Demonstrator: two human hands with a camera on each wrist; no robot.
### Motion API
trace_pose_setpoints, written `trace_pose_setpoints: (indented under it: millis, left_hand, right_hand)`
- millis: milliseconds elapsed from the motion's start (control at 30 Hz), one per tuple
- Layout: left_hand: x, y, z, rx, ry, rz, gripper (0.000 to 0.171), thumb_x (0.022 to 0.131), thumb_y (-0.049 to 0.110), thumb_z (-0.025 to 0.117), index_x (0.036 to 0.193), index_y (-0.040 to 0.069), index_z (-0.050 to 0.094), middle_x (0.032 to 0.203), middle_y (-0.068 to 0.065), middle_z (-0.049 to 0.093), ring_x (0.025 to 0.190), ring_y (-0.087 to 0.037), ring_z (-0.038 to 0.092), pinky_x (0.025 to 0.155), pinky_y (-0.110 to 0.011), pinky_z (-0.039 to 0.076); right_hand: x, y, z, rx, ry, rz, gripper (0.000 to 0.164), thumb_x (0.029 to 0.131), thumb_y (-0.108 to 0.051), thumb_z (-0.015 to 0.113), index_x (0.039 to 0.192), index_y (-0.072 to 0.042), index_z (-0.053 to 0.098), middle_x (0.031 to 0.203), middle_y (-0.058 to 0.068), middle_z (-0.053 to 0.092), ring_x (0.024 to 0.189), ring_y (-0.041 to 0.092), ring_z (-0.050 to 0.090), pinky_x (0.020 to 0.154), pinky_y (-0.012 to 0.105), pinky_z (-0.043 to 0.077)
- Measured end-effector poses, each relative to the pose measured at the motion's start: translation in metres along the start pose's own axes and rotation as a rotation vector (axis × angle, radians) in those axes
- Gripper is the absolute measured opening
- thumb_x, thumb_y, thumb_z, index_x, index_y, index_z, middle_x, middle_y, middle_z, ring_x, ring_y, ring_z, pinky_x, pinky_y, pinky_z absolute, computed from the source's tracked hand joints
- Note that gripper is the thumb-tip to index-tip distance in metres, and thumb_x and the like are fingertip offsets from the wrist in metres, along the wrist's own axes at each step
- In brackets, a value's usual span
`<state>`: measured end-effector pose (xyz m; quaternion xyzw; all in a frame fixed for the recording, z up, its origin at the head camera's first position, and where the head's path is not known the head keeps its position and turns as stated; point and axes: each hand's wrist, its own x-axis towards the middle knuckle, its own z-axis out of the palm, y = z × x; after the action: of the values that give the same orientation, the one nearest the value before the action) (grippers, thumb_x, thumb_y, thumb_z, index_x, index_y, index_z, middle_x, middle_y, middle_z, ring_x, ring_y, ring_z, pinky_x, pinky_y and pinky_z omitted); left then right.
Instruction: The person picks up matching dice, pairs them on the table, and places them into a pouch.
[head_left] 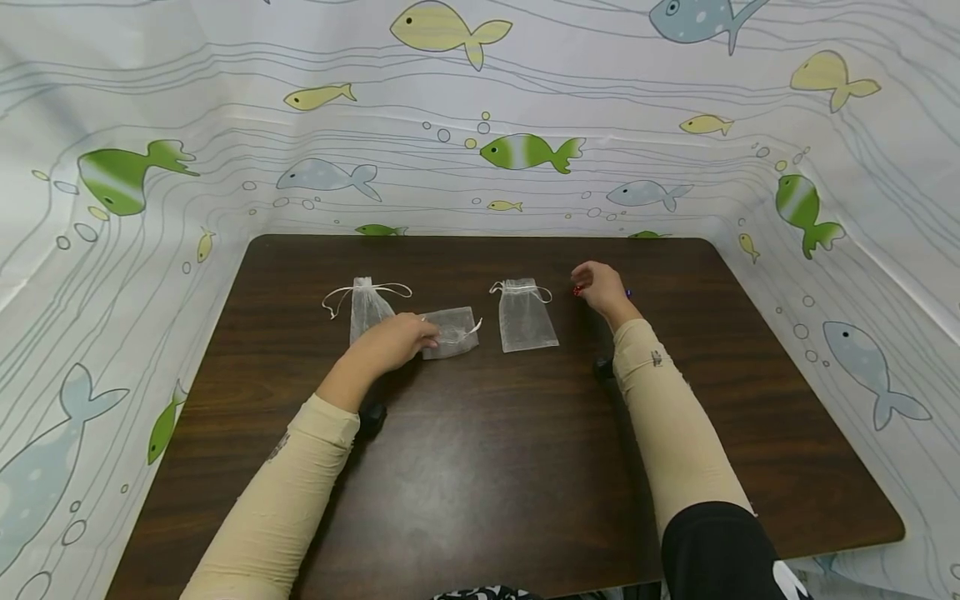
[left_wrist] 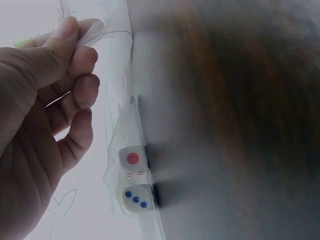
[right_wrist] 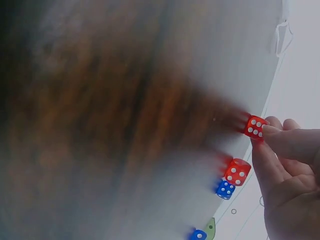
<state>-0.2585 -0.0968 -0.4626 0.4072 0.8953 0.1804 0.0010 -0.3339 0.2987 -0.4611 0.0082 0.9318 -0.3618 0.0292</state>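
My left hand [head_left: 399, 337] pinches the edge of a sheer drawstring pouch [head_left: 454, 335] lying flat near the middle of the table, its thumb and forefinger closed on the mesh. In the left wrist view, two white dice [left_wrist: 136, 199] with red and blue pips lie inside a sheer pouch beyond the fingers. My right hand [head_left: 602, 287] is toward the far right of the table. Between its thumb and fingertips it holds a red die [right_wrist: 256, 126] with white pips. Another red die [right_wrist: 237, 172] and a blue die [right_wrist: 226, 190] stand side by side nearby.
A second blue die [right_wrist: 198, 235] shows low in the right wrist view. One white drawstring pouch [head_left: 367, 302] lies beyond my left forearm, and another pouch [head_left: 527, 321] lies between my hands. The brown table [head_left: 480, 467] ends at a fish-patterned sheet [head_left: 480, 100].
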Motion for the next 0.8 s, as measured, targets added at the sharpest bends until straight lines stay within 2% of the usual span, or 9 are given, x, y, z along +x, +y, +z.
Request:
trace_pose_setpoints:
  millis: [300, 800]
  left_hand:
    - [0.001, -0.001, 0.0, -0.026, -0.02, 0.012, 0.017, 0.095, 0.013, 0.071, 0.081, 0.009, 0.064, 0.071, 0.003, 0.056, 0.069, -0.019, 0.051, 0.071, -0.038, 0.048]
    - [0.0, -0.005, 0.0, -0.052, 0.014, 0.038, 0.019, 0.093, 0.013, 0.073, 0.078, 0.009, 0.062, 0.069, 0.004, 0.055, 0.066, -0.016, 0.05, 0.068, -0.036, 0.047]
  right_hand:
    - [-0.003, 0.001, -0.001, -0.068, 0.0, -0.031, 0.027, 0.093, 0.016, 0.06, 0.118, 0.006, 0.064, 0.12, 0.024, 0.066, 0.114, 0.038, 0.061, 0.096, 0.049, 0.051]
    - [-0.034, -0.006, -0.011, -0.033, -0.076, -0.093, 0.028, 0.094, 0.011, 0.064, 0.122, 0.006, 0.064, 0.121, 0.024, 0.066, 0.114, 0.038, 0.063, 0.096, 0.05, 0.05]
